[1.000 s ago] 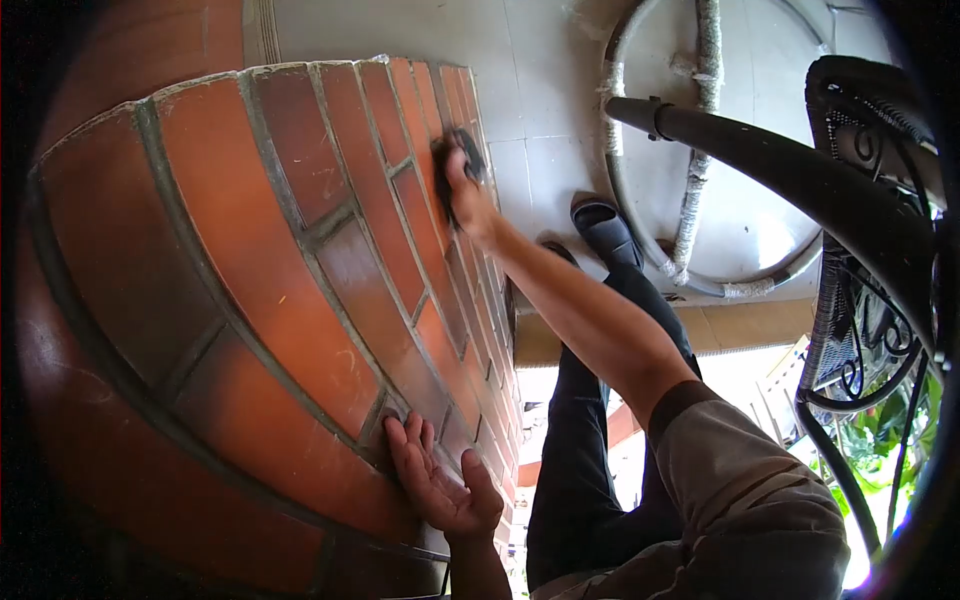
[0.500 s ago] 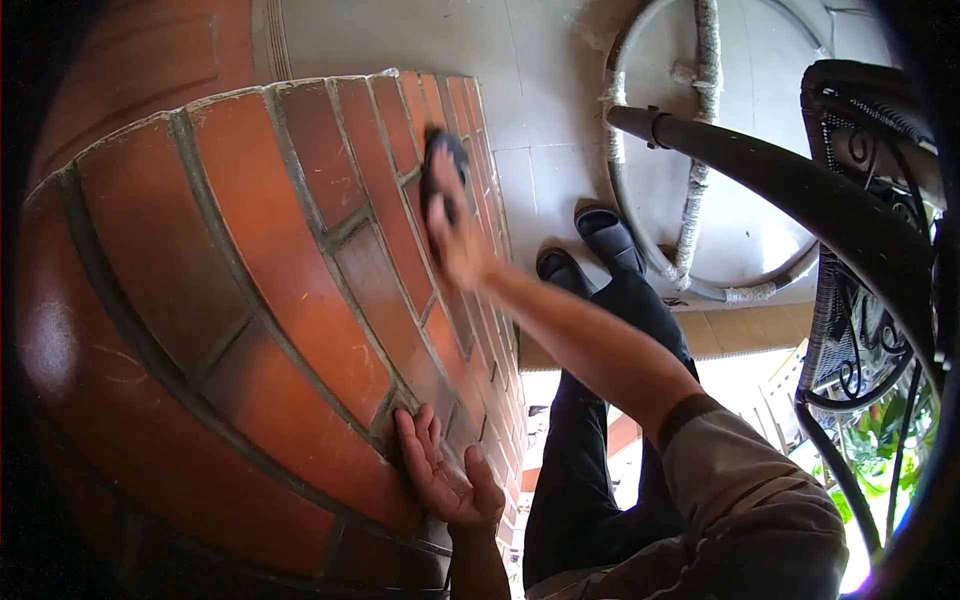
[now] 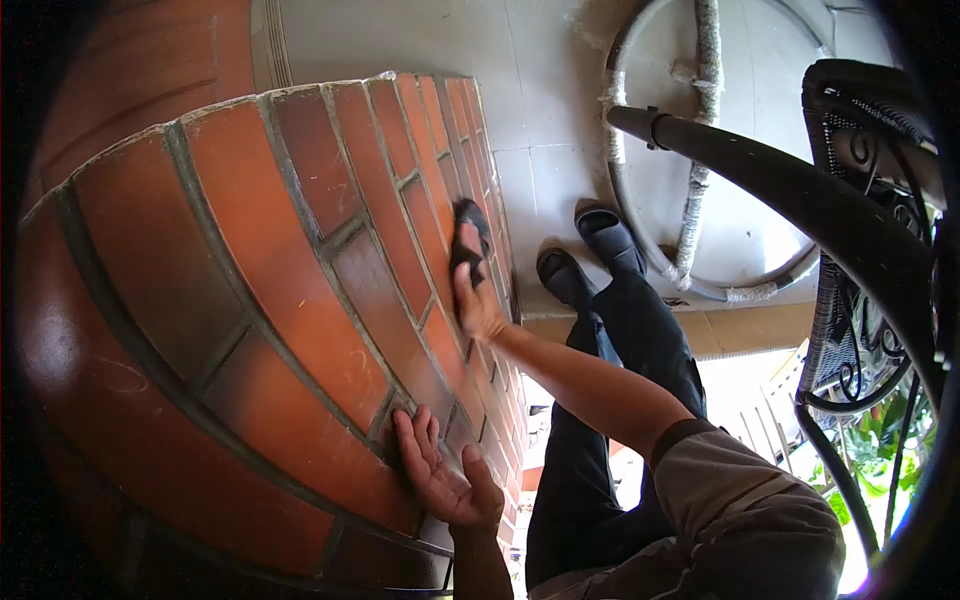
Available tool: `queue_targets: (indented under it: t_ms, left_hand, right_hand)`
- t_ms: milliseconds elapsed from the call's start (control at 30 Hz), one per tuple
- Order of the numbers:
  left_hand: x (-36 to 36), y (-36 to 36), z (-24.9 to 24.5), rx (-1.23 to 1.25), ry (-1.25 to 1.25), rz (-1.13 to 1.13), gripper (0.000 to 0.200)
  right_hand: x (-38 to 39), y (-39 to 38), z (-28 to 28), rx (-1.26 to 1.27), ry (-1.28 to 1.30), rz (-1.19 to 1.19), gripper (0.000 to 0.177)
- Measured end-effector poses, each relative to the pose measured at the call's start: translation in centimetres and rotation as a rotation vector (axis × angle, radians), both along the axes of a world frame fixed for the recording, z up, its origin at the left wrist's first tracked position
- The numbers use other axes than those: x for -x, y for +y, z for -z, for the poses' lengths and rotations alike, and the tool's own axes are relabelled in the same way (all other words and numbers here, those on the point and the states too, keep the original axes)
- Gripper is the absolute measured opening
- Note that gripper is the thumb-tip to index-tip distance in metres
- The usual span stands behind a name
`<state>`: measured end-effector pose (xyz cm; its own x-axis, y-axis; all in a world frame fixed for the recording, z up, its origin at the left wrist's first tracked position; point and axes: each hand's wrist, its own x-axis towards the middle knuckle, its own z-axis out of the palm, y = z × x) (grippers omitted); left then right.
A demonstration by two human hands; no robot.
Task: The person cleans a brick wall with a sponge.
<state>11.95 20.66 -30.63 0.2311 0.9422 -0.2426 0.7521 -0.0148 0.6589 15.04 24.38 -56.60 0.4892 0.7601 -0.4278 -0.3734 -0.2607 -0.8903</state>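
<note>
A dark object, perhaps a brush or a cloth, (image 3: 469,232) lies against the brick wall (image 3: 290,270), its exact kind unclear. My right hand (image 3: 480,300) grips it and presses it to the bricks. Lower down, my left hand (image 3: 445,478) is held palm up with its fingers apart, the fingertips beside the wall and nothing in the hand. The bricks are orange, red and brown with grey joints between them.
My feet in dark slippers (image 3: 607,232) stand on the grey tiled floor (image 3: 560,90). A round tubular frame with wrapped parts (image 3: 698,150) lies to the right. Beyond it are a thick dark curved bar (image 3: 780,170) and a black woven chair (image 3: 835,320).
My right hand has moved down along the wall, toward me, with the dark object. My left hand has stayed in place.
</note>
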Motion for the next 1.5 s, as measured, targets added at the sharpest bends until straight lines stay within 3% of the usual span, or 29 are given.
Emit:
queue_targets:
  t_ms: [33,100,133,167,233,267,300,333,400,433,467,500,533,600,733,800,833,900,1000,1067,1200,1233,1300,1367,1400,1433,1467,1500]
  left_hand:
    - [0.1,0.0,-0.1,0.01,0.018,0.014,0.068]
    - [0.4,0.1,-0.1,0.023,0.048,0.037,0.068]
    - [0.5,-0.1,-0.1,-0.004,0.044,0.057,0.067]
    - [0.8,-0.4,0.1,-0.03,0.039,0.079,0.066]
    - [1.0,-0.4,0.6,-0.063,0.036,0.101,0.065]
    - [1.0,-0.4,0.6,-0.065,0.043,0.097,0.065]
    - [1.1,-0.5,0.5,-0.062,0.054,0.092,0.065]
    - [1.2,-0.6,0.3,-0.052,0.059,0.083,0.065]
    - [1.1,-0.4,0.5,-0.055,0.047,0.077,0.065]
    - [0.8,-0.3,0.8,-0.045,0.051,0.062,0.066]
    - [0.7,-0.5,0.6,-0.023,0.065,0.049,0.067]
    - [0.7,-0.4,0.3,0.001,0.081,0.043,0.068]
    - [0.8,-0.2,0.3,-0.009,0.077,0.076,0.066]
    - [1.1,-0.2,0.4,-0.027,0.074,0.129,0.065]
    - [0.9,-0.3,0.1,0.048,0.033,0.045,0.071]
    - [0.7,-0.3,0.1,0.064,0.01,0.036,0.07]
    - [0.7,-0.2,0.2,0.049,-0.005,0.038,0.069]
    - [0.8,-0.4,0.3,0.027,-0.03,0.04,0.067]
    - [0.7,-0.4,0.2,0.034,-0.05,0.024,0.064]
    - [0.7,-0.3,0.1,0.032,-0.076,0.04,0.064]
    - [0.7,-0.2,-0.1,0.051,-0.073,0.054,0.064]
    - [0.7,-0.1,-0.1,0.045,-0.061,0.062,0.063]
    - [0.6,0.0,-0.1,0.027,-0.04,0.071,0.062]
    - [0.6,0.0,-0.3,0.061,-0.037,0.065,0.064]
    - [0.7,-0.1,-0.3,0.083,-0.034,0.061,0.065]
    - [0.8,-0.1,-0.3,0.083,-0.029,0.06,0.065]
    - [0.8,-0.1,-0.2,0.085,-0.026,0.059,0.066]
    - [0.8,-0.1,-0.2,0.089,-0.023,0.057,0.066]
  right_hand:
    - [0.7,-0.9,1.7,0.183,0.043,-0.045,0.077]
    - [0.1,0.3,7.2,0.295,-0.09,-0.223,0.081]
    - [-1.1,2.8,10.0,0.31,0.079,-0.141,0.082]
    - [-4.0,7.5,9.5,0.471,0.256,-0.06,0.081]
    - [-10.3,13.3,4.3,0.102,0.227,0.068,0.078]
    - [-11.8,15.7,2.5,-0.038,0.006,0.075,0.076]
    - [-12.6,17.1,1.8,-0.173,-0.211,0.081,0.075]
    - [-12.4,16.8,3.1,-0.172,-0.167,0.075,0.074]
    - [-12.5,16.1,6.6,-0.19,-0.103,0.077,0.073]
    - [-11.0,15.2,11.4,-0.071,0.029,0.07,0.074]
    - [-8.4,13.0,16.3,0.035,-0.063,0.043,0.073]
    - [-4.7,9.5,21.1,0.159,-0.117,-0.128,0.074]
    - [-5.0,6.8,13.5,0.39,0.151,-0.092,0.076]
    - [-0.4,2.0,13.9,0.283,-0.016,-0.079,0.077]
    - [-3.6,5.6,1.2,-0.133,0.14,0.152,0.065]
    - [-7.8,10.2,-5.2,-0.367,0.079,0.017,0.057]
    - [-10.8,11.8,-10.4,-0.437,-0.232,-0.002,0.057]
    - [-12.1,14.0,-14.7,-0.589,-0.409,-0.079,0.063]
    - [-10.5,10.5,-14.5,-0.734,-0.483,-0.227,0.069]
    - [-5.8,5.0,-11.0,-0.655,-0.492,-0.253,0.073]
    - [1.3,-4.4,-2.6,-0.135,-0.078,-0.126,0.083]
    - [3.1,-4.6,1.9,0.004,0.031,-0.119,0.084]
    - [0.3,-0.2,8.1,0.312,0.4,-0.116,0.086]
    - [-5.4,8.7,10.2,0.188,0.282,-0.022,0.078]
    - [-8.9,11.9,6.8,0.149,0.085,-0.011,0.084]
    - [-10.4,15.8,5.2,-0.126,-0.002,0.153,0.073]
    - [-12.8,17.9,1.1,-0.114,0.01,0.125,0.068]
    - [-13.8,18.8,-0.4,-0.17,-0.182,0.068,0.066]
